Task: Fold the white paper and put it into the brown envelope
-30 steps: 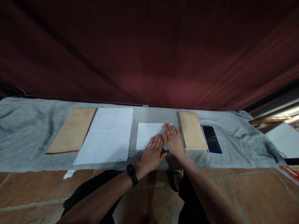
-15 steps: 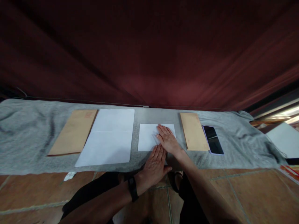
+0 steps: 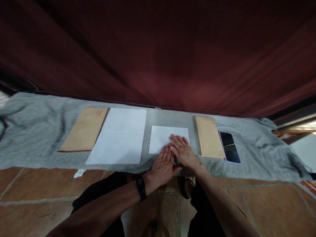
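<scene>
A small white sheet of paper (image 3: 160, 136), which looks folded, lies on the grey cloth in front of me. My left hand (image 3: 164, 164) rests flat with its fingertips on the near edge of this paper, a dark band around the wrist. Flat on the paper's right part is my right hand (image 3: 182, 151), fingers stretched out, touching the left fingertips. Neither hand grips anything. To the left lies a stack of white paper (image 3: 120, 138) with a crease line across its middle. The paper's lower right part is hidden under my hands.
Brown envelopes (image 3: 82, 130) lie at the left, partly under the white stack. More brown envelopes (image 3: 209, 136) sit at the right beside a phone (image 3: 230, 147) in a purple case. A dark red curtain (image 3: 158, 56) hangs behind the grey cloth (image 3: 261, 151). Below is a tiled floor (image 3: 269, 204).
My right hand has slid toward me and slightly right across the small paper, down to its near right part. My left hand stays at the near edge. The view has tilted slightly.
</scene>
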Motion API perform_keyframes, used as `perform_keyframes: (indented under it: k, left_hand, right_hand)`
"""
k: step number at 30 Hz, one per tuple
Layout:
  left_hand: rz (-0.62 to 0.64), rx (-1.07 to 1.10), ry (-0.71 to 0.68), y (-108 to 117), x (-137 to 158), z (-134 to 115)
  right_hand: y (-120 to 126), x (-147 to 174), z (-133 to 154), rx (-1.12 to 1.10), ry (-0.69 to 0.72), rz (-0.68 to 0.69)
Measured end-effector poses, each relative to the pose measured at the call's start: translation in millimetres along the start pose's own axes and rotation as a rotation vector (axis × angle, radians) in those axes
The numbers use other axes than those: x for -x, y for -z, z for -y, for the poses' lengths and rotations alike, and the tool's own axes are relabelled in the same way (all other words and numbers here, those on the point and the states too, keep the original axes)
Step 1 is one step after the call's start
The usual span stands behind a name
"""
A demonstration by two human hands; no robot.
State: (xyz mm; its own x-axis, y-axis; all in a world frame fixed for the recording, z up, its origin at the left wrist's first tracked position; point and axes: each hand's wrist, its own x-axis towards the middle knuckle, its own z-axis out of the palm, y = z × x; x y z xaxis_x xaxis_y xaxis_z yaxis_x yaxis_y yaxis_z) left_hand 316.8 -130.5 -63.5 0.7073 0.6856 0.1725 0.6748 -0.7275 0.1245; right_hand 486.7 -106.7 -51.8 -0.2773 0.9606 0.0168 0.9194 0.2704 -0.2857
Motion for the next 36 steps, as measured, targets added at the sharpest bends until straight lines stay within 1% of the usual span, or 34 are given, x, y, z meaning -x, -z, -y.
perform_keyframes:
  k: [4, 11, 15, 24, 31, 36]
  left_hand:
    - [-0.021, 0.034, 0.014, -2.0, -5.2, 6.6]
    - [0.041, 0.056, 0.058, -1.0, -22.9, 24.2]
    - [0.062, 0.051, 0.045, -0.1, -30.0, 34.3]
    - [0.027, 0.056, 0.046, -2.0, -35.3, 43.5]
    - [0.029, 0.065, 0.084, -0.4, -37.4, 55.8]
    - [0.018, 0.05, 0.139, -1.1, -37.3, 63.8]
  right_hand:
    - [-5.5, 6.1, -3.3, 0.031, -0.003, -0.008]
    - [-18.3, 4.4, -4.9, 0.127, -0.073, -0.125]
    - [-20.9, 1.8, -5.7, 0.166, -0.11, -0.167]
    - [-22.1, 1.1, -10.1, 0.161, -0.149, -0.158]
    - [-20.8, 1.9, -14.5, 0.165, -0.204, -0.171]
    - [-20.6, 4.5, -17.8, 0.17, -0.236, -0.186]
